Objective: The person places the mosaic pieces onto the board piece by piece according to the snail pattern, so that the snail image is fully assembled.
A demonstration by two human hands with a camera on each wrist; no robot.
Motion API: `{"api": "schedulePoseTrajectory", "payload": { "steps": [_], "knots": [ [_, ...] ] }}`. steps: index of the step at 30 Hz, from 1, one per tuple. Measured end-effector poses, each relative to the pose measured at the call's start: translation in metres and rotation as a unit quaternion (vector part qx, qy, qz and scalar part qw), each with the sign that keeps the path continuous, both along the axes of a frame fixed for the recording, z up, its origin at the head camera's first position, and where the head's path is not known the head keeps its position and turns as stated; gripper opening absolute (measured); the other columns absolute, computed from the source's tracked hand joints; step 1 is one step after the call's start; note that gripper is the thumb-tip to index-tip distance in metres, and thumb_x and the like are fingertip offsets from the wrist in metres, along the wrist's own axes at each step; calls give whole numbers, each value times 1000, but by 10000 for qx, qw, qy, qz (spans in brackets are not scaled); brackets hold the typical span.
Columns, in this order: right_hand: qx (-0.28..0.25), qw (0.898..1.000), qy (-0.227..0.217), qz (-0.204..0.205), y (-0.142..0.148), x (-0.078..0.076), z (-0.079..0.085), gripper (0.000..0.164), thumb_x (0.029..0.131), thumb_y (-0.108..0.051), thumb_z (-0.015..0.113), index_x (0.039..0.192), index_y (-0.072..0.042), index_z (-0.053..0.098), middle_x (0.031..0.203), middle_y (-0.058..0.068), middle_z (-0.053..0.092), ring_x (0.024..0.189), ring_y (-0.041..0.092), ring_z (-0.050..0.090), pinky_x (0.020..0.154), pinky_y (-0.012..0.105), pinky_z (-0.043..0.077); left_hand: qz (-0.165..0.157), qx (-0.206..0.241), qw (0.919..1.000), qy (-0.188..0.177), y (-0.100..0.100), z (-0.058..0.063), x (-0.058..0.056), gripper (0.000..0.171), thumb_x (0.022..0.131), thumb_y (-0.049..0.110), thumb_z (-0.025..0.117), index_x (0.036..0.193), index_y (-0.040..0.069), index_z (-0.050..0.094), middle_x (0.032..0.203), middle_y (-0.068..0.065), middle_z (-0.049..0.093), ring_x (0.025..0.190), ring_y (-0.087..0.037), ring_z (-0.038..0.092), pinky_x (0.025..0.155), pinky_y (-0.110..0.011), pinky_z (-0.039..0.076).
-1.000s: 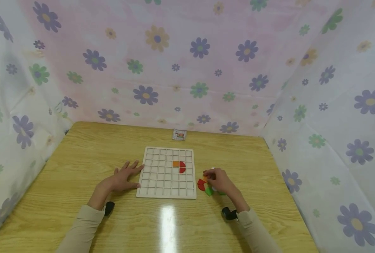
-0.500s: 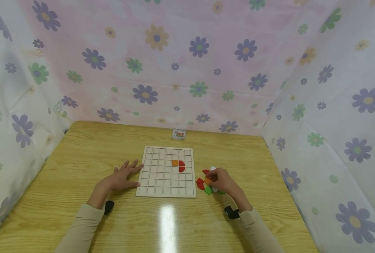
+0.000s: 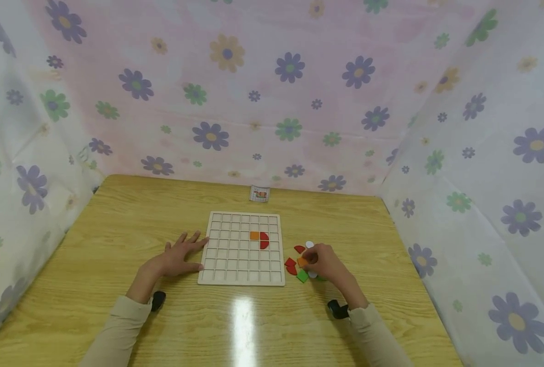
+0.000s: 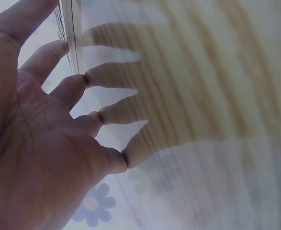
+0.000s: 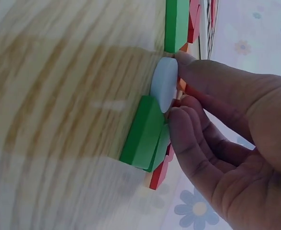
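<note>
My left hand (image 3: 178, 258) lies with fingers spread at the left edge of a pale wooden grid board (image 3: 232, 280), palm seen from below in the left wrist view. On the board sit an orange square tile (image 3: 255, 235) and two red quarter-round tiles (image 3: 264, 244) that together form a half circle. Right of the board, my right hand (image 3: 324, 262) pinches a loose orange tile (image 3: 302, 262) between thumb and fingers, low over a cluster of pieces. In the right wrist view a white disc (image 5: 164, 84) and a green block (image 5: 142, 134) lie just beside the fingertips.
Around the right hand are red tiles (image 3: 291, 270), a red quarter-round (image 3: 299, 249), a green tile (image 3: 302, 276) and a white round piece (image 3: 309, 244). A small picture card (image 3: 260, 193) lies behind the board at the table's back edge. Flowered cloth (image 3: 253, 102) surrounds the table (image 3: 171, 326).
My right hand has shifted slightly right within the cluster, the loose orange tile moving a little with it, and the red quarter-round and white piece show more. The left hand stays put.
</note>
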State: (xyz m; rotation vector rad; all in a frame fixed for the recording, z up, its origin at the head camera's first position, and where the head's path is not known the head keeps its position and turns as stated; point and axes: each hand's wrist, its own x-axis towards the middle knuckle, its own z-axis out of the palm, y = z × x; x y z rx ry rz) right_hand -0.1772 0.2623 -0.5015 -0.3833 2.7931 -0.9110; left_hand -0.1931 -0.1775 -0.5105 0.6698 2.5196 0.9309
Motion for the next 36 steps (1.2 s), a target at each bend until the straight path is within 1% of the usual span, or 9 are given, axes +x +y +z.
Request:
{"api": "schedulePoseTrajectory", "payload": {
  "steps": [5, 9, 12, 16, 22, 27, 33, 36],
  "knots": [
    [-9, 9999, 2, -106, -1, -1, 0, 22, 81, 0, 83, 102, 2, 76, 96, 9, 73, 83, 17, 65, 74, 36, 57, 13, 3, 10000, 22, 0, 0, 0, 78, 96, 32, 71, 159, 5, 34, 166, -30, 13, 149, -60, -3, 102, -87, -5],
    [-136, 9995, -26, -278, -2, -1, -2, 20, 79, 1, 85, 96, 0, 74, 89, 6, 69, 78, 15, 61, 71, 32, 54, 13, -36, 10000, 13, 0, 0, 0, 78, 96, 31, 72, 159, 4, 34, 165, -30, 13, 148, -61, -2, 102, -87, -4],
    [-264, 9992, -5, -308, -2, -1, -3, 20, 78, 3, 84, 93, -1, 72, 86, 6, 68, 75, 14, 59, 68, 30, 52, 21, -68, 10000, 12, 0, 0, 0, 78, 96, 30, 72, 158, 4, 34, 165, -30, 13, 148, -61, -2, 102, -87, -3],
    [-349, 9991, 72, -225, -2, -2, -4, 17, 82, 5, 81, 93, -2, 70, 86, 5, 68, 75, 13, 60, 68, 27, 52, 31, -85, 10000, 21, 0, -1, -1, 78, 96, 31, 72, 159, 5, 33, 166, -30, 13, 148, -60, -2, 103, -87, -4],
    [-507, 9981, 264, -235, 0, -4, -6, 8, 89, 3, 74, 94, -4, 73, 87, 4, 70, 77, 12, 64, 70, 28, 55, 26, -29, 10000, 17, 1, 0, 0, 78, 96, 31, 72, 159, 4, 33, 166, -30, 13, 148, -60, -3, 102, -87, -5],
    [-833, 9955, 379, -231, -1, -4, -9, 6, 91, -1, 74, 97, -3, 74, 90, 5, 72, 77, 12, 65, 69, 25, 54, 15, -17, 10000, -18, 1, 1, -1, 79, 96, 30, 72, 159, 4, 33, 166, -30, 12, 148, -60, -3, 102, -87, -5],
    [-1549, 9857, 626, -226, -12, -5, -12, 10, 92, -5, 75, 101, -1, 74, 93, 11, 74, 78, 15, 67, 70, 24, 55, 1, -52, 10000, -9, 0, -1, -2, 79, 96, 30, 72, 159, 4, 33, 165, -31, 12, 148, -61, -3, 101, -88, -4],
    [-1728, 9824, 669, -243, -20, -7, -13, 10, 93, -7, 74, 101, -2, 75, 92, 11, 74, 78, 15, 67, 70, 25, 55, -3, -48, 10000, -8, 0, -1, -2, 79, 96, 30, 72, 159, 4, 33, 165, -31, 12, 148, -61, -3, 101, -88, -4]
  ]
}}
